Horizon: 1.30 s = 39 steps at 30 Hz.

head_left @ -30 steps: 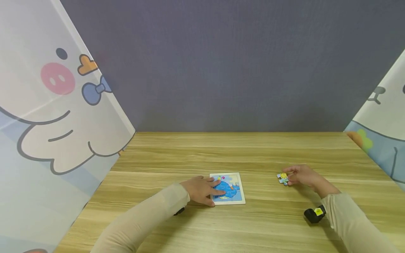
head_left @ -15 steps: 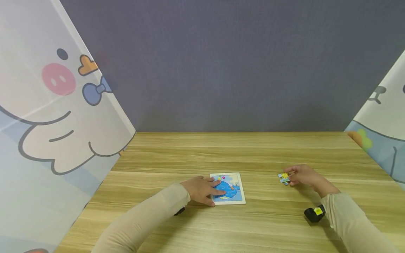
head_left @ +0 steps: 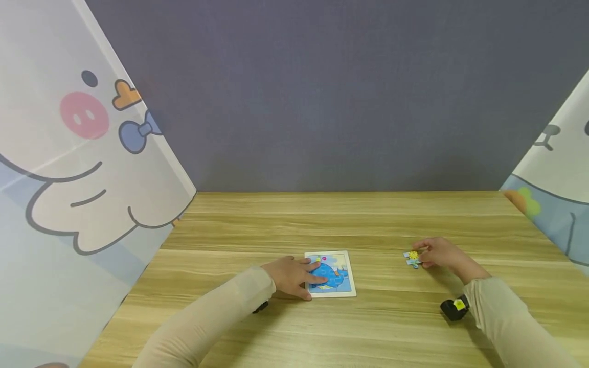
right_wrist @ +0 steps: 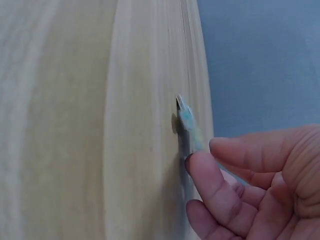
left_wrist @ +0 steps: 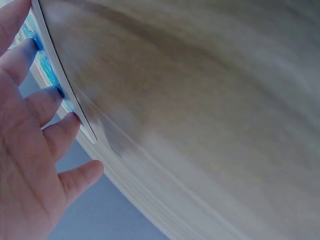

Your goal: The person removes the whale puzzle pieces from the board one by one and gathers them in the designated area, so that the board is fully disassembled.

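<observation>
A square jigsaw puzzle [head_left: 339,289] with a white border and a picture of a blue animal lies flat on the table. My left hand [head_left: 290,276] rests on its left side, fingers spread, covering part of the picture. The left wrist view shows those fingertips [left_wrist: 52,91] over the puzzle's edge. Off to the right, my right hand [head_left: 442,255] pinches a jigsaw piece [head_left: 412,255] with a yellow sun-like shape on light blue and green. Seen edge-on in the right wrist view, the piece [right_wrist: 187,119] sits between thumb and fingers, tilted up from the tabletop; whether it touches the table is unclear.
The wood-grain table [head_left: 294,220] runs back to a dark grey panel [head_left: 322,102]. White sheets with cartoon animals stand at the left [head_left: 138,184] and right. A black wrist camera [head_left: 454,308] hangs by the right sleeve.
The right hand and the piece have shifted only slightly. My left hand and the puzzle have stayed in place.
</observation>
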Tool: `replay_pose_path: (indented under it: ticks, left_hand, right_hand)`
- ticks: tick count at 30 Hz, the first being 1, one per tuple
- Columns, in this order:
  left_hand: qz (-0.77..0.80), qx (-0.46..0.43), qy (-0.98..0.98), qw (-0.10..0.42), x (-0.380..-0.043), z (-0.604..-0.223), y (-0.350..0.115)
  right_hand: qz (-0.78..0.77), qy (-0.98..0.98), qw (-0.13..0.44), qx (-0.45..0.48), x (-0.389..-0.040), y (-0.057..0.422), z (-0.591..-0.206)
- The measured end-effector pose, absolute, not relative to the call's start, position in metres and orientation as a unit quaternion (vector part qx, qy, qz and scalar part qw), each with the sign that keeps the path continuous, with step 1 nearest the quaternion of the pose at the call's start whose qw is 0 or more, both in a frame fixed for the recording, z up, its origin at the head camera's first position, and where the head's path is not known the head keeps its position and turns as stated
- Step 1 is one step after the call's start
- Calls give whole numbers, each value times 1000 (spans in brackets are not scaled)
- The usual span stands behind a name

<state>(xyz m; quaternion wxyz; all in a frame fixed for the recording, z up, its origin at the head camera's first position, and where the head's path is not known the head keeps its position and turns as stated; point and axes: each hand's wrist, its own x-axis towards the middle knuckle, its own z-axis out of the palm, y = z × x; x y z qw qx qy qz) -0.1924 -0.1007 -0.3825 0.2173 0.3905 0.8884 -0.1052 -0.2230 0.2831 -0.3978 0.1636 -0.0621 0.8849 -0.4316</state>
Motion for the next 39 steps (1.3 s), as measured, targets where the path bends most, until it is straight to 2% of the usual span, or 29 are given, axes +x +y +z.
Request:
replay_pose_path:
  ticks: [5,27,39]
  left_hand:
    - [-109,391,888,216,-193,-383,-101]
    - [-91,387,889,226,-192,-380,-98]
    - [-87,383,890,231,-192,-380,-98]
  right_hand:
    - [-386,909,143,-68,-222,280,-391]
    - [-349,909,79,-215,-213,238,-381]
    - [-249,917,-44,-309,-214,219,-385]
